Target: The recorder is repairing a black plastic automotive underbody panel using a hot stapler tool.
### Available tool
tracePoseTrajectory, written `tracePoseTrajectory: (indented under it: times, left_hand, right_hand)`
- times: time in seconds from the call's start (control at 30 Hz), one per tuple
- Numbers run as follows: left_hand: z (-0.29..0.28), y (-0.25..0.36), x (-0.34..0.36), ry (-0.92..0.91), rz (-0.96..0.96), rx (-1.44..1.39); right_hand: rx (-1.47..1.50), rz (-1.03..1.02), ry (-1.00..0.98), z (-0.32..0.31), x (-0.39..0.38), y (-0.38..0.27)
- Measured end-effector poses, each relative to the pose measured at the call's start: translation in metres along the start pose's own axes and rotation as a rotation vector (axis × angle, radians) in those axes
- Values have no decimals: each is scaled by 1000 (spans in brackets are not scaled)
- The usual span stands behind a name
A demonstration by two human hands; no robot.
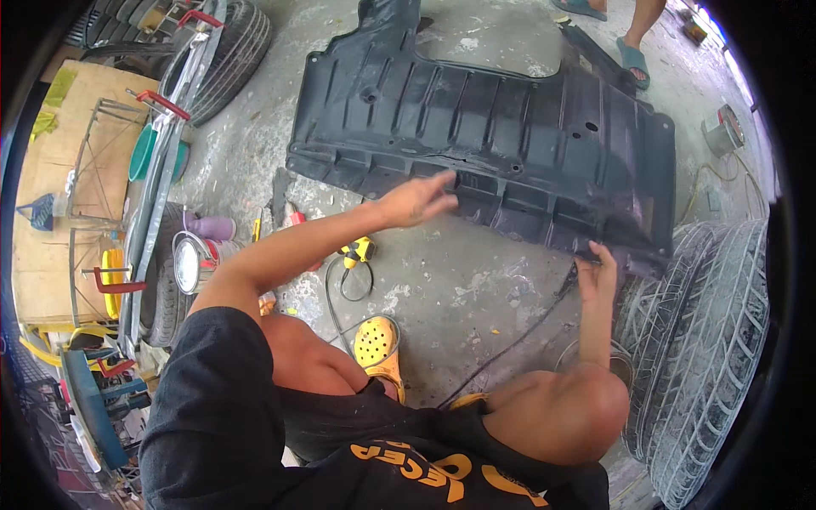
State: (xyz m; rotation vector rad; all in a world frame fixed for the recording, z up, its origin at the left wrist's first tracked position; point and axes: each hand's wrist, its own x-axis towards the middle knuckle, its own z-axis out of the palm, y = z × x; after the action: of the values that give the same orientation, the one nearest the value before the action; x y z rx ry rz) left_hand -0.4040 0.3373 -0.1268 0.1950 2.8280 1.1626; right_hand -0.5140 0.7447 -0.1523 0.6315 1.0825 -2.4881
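A large black plastic vehicle undertray (476,102), ribbed and dotted with holes, spans the upper middle, its near edge facing me. A jagged crack (447,157) runs along a ridge near its middle. My left hand (416,201) reaches over the near edge just below the crack. Its index finger stretches toward the panel and the others are partly spread, with nothing held. Whether a fingertip touches the plastic I cannot tell. At the near right corner, my right hand (597,270) grips the undertray's edge, thumb and fingers around the rim.
Tyres (697,357) stand close on my right; another tyre (242,59) is at the far left. A yellow corded tool (360,250) lies by my yellow clog (374,344). A metal can (197,265) and a clamped strip (149,221) line the left. Another person's sandalled foot (634,64) is beyond the panel.
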Motion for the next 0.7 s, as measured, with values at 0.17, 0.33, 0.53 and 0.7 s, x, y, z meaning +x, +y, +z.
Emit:
tracePoseTrajectory:
  times: [0.17,0.33,0.53,0.7]
  left_hand:
    - [-1,-40,10,-122,-246,429]
    - [5,-61,16,-278,-262,466]
    - [-21,-77,-14,-229,-321,389]
    - [-68,-101,-56,-95,-225,423]
  right_hand:
    - [60,92,12,-8,21,21]
    - [53,118,196,-29,40,66]
    - [206,346,306,-32,32,122]
    - [124,248,242,-38,33,139]
